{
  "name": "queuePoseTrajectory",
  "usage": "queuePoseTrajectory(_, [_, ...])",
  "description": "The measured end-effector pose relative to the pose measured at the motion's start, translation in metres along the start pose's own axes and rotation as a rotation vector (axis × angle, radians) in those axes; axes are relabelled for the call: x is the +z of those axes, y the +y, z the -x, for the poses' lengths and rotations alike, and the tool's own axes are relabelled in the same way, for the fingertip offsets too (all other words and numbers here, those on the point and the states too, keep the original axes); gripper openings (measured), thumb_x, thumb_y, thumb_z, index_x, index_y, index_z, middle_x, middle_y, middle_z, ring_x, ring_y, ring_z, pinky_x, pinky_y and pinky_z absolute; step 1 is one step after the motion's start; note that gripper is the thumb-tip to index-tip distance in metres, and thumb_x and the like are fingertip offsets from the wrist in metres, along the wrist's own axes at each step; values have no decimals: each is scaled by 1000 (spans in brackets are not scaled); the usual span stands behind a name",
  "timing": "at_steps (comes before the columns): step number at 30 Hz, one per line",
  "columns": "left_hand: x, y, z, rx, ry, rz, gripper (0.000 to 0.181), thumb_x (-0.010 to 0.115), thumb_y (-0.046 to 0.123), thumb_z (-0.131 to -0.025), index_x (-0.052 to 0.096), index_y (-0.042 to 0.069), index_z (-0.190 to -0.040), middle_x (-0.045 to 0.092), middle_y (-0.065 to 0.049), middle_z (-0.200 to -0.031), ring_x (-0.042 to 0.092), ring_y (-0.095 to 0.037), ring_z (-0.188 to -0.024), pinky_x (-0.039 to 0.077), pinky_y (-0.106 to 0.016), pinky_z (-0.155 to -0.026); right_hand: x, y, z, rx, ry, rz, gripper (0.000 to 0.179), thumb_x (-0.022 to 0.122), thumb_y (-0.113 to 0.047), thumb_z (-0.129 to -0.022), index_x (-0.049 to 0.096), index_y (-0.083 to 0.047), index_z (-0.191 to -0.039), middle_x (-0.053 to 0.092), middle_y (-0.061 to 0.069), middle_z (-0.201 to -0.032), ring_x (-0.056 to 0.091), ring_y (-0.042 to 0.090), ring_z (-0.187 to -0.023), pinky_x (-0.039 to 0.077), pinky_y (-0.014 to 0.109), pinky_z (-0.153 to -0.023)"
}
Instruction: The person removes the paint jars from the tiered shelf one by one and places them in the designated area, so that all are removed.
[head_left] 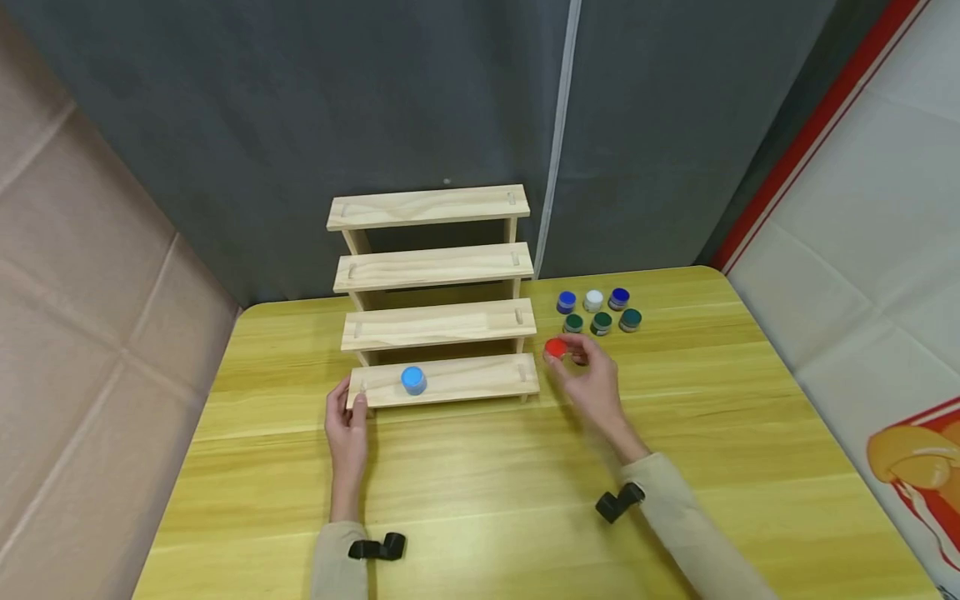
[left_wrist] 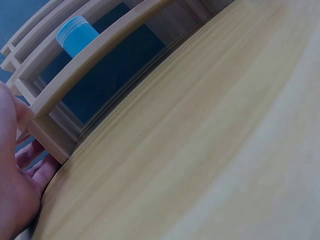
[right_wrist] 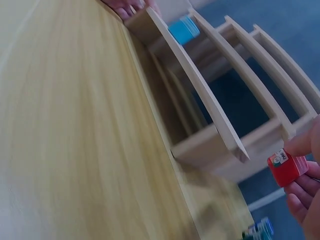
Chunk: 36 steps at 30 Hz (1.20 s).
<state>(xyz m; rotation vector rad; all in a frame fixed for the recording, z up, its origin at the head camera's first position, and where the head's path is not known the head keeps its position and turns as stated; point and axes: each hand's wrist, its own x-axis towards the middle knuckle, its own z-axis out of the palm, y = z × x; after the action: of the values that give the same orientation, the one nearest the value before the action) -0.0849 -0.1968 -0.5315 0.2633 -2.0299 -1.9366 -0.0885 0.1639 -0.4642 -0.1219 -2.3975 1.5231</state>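
Observation:
Between the thumb and fingers of my right hand (head_left: 594,385) is a small red jar (head_left: 556,347), held just off the right end of the bottom step. Its side carries a small white label, seen in the right wrist view. My left hand (head_left: 347,425) grips the left end of a four-step wooden display shelf (head_left: 472,379), with the thumb at the front edge and the fingers around the side. A light-blue jar (head_left: 413,381) stands upright on the bottom step, left of its middle. The three upper steps carry nothing.
Several small jars stand in two rows on the table (head_left: 480,500), right of the shelf. The back row has a blue jar (head_left: 566,302), a white jar (head_left: 593,301) and a dark-blue jar (head_left: 618,299); the front row holds dark-green jars (head_left: 602,323). A grey curtain (head_left: 300,108) hangs behind.

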Motion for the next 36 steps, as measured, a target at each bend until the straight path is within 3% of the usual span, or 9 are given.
queuePoseTrajectory(10, [2, 32, 11, 8, -39, 9, 43, 48, 0, -103, 43, -11, -144, 51, -31, -143, 56, -6, -93, 49, -18, -76, -22, 16, -13, 58, 75, 23, 39, 78, -10, -89, 64, 0, -124, 68, 18, -120, 62, 33, -108, 51, 53, -99])
queuePoseTrajectory(12, [2, 32, 11, 7, -38, 10, 43, 48, 0, -103, 43, -11, -144, 51, -31, -143, 57, -6, -92, 49, -18, -75, -25, 20, -16, 62, 88, 27, 40, 77, -11, -90, 63, 0, -125, 68, 17, -122, 62, 32, -110, 50, 52, -99])
queuePoseTrajectory(19, [-1, 6, 2, -16, -28, 0, 43, 49, 4, -105, 44, -3, -147, 52, -24, -147, 55, -5, -93, 48, -19, -74, -33, 34, -21, 93, 140, 36, 40, 77, -14, -91, 64, -2, -126, 68, 13, -123, 61, 27, -110, 50, 36, -96])
queuePoseTrajectory(23, [-1, 1, 1, -13, -19, -4, 43, 50, 7, -105, 46, 0, -147, 53, -22, -146, 56, -5, -94, 48, -17, -75, -37, 42, -23, 128, 172, 48, 41, 77, -17, -91, 64, -4, -127, 69, 12, -122, 61, 25, -109, 49, 31, -96])
queuePoseTrajectory(31, [0, 1, 2, -3, -10, -12, 42, 50, 7, -104, 47, 0, -146, 54, -23, -145, 57, -4, -97, 49, -15, -77, -47, 50, -23, 258, 174, -15, 47, 76, -26, -93, 60, -9, -133, 66, 10, -128, 57, 26, -118, 45, 42, -107])
queuePoseTrajectory(36, [0, 7, 3, -2, -19, -5, 43, 50, 6, -105, 46, -1, -147, 54, -24, -145, 56, -3, -93, 49, -15, -75, -51, 60, -26, 284, 172, -1, 48, 75, -23, -93, 59, -8, -136, 65, 13, -130, 58, 28, -121, 47, 42, -109])
